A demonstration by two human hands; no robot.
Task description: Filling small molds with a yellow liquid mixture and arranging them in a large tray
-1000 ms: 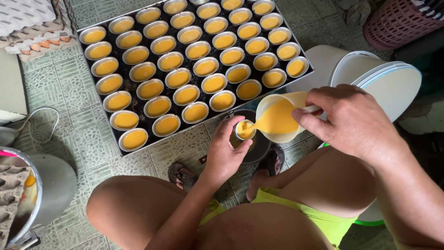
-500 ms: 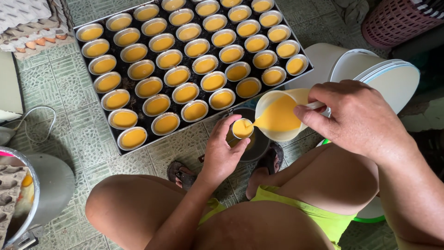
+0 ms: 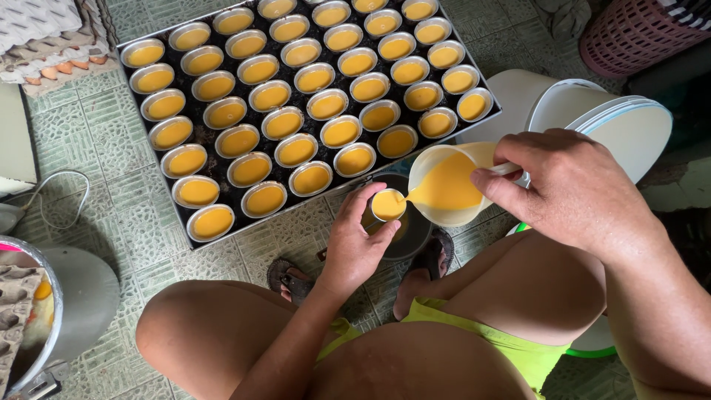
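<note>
Small round mould (image 3: 387,205) is gripped by the left hand (image 3: 355,244) from below and the side, held over a dark bowl (image 3: 411,230) on the tiled floor (image 3: 111,141). White plastic jug (image 3: 448,185) is grasped by its handle in the right hand (image 3: 570,192), tilted, spout touching the mould's rim; orange-yellow batter is seen in both. Just beyond, a dark tray (image 3: 222,237) is packed with filled moulds (image 3: 296,96) in rows. White buckets (image 3: 615,126) are stacked right of the tray, egg cartons (image 3: 37,30) at far left
</note>
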